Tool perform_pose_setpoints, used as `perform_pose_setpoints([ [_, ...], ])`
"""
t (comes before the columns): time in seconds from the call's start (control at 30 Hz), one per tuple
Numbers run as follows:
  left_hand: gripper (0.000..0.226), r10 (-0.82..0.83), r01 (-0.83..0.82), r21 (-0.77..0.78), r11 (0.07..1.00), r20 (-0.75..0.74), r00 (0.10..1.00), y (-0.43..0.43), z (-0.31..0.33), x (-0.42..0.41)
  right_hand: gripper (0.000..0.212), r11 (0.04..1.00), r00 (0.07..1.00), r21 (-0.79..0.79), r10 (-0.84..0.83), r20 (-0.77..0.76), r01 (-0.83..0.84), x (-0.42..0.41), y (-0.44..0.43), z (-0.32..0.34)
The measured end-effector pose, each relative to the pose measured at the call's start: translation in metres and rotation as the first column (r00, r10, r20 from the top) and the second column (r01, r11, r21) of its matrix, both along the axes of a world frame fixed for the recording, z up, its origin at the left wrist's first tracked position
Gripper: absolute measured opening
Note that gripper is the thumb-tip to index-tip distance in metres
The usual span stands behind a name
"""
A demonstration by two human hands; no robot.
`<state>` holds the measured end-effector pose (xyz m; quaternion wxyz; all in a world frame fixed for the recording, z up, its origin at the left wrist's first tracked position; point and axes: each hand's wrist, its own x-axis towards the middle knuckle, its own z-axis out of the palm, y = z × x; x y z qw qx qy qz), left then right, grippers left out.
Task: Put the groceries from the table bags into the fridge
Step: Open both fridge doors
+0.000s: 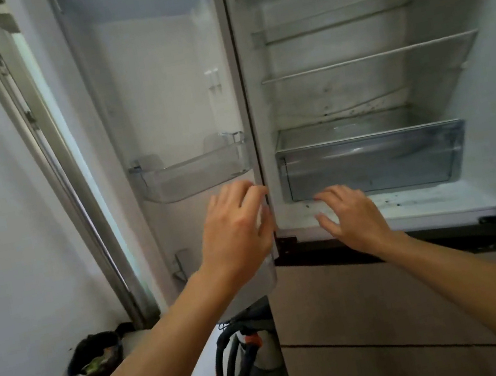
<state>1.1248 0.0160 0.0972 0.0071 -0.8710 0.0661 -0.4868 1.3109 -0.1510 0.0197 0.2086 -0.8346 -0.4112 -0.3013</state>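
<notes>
Fridge upright, door swung left

Dim, soft overall focus (wide-angle bending at edges), daylight entering from the left.

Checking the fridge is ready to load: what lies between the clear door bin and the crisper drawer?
In the head view, only the door's inner edge and the fridge's white side wall separate the door bin from the crisper drawer; no groceries.

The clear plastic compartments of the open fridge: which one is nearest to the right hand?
The wide clear plastic drawer at the bottom of the fridge interior, just above the right hand. The clear door bin hangs left, above the left hand.
</notes>
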Motion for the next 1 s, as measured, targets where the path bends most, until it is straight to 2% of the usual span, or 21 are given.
perform_pose_setpoints([
  [0.1,0.028,-0.007,0.005,-0.009,1.0,-0.205,0.979,-0.028,-0.004,0.066,0.033,0.991,0.991,-0.023,-0.132,-0.021,0.132,0.049,-0.036,0.01],
  [0.2,0.028,0.037,-0.042,-0.01,0.999,-0.313,0.949,-0.043,-0.011,0.141,0.036,0.974,0.975,-0.068,-0.22,-0.043,0.217,0.107,-0.065,0.02],
  [0.3,0.027,0.089,-0.097,-0.003,0.995,-0.377,0.922,-0.048,-0.014,0.221,0.044,0.945,0.954,-0.144,-0.3,-0.012,0.295,0.175,-0.082,0.032],
  [0.47,0.045,0.248,-0.253,0.051,0.966,-0.452,0.857,-0.049,-0.016,0.342,0.06,0.895,0.92,-0.215,-0.388,0.06,0.392,0.274,-0.098,0.046],
  [0.57,0.049,0.295,-0.296,0.077,0.952,-0.491,0.82,-0.048,-0.028,0.391,0.059,0.864,0.912,-0.304,-0.407,0.046,0.401,0.314,-0.101,0.041],
  [0.7,0.054,0.322,-0.336,0.062,0.94,-0.494,0.808,-0.04,-0.049,0.427,0.045,0.886,0.914,-0.228,-0.4,0.067,0.405,0.341,-0.098,0.021],
  [0.8,0.046,0.302,-0.324,0.01,0.946,-0.395,0.868,-0.037,-0.059,0.436,0.042,0.922,0.923,-0.1,-0.359,0.143,0.374,0.346,-0.097,0.012],
  [1.0,0.038,0.273,-0.294,-0.002,0.956,-0.367,0.889,-0.041,-0.055,0.419,0.055,0.909,0.923,-0.162,-0.374,0.086,0.384,0.331,-0.102,0.017],
])
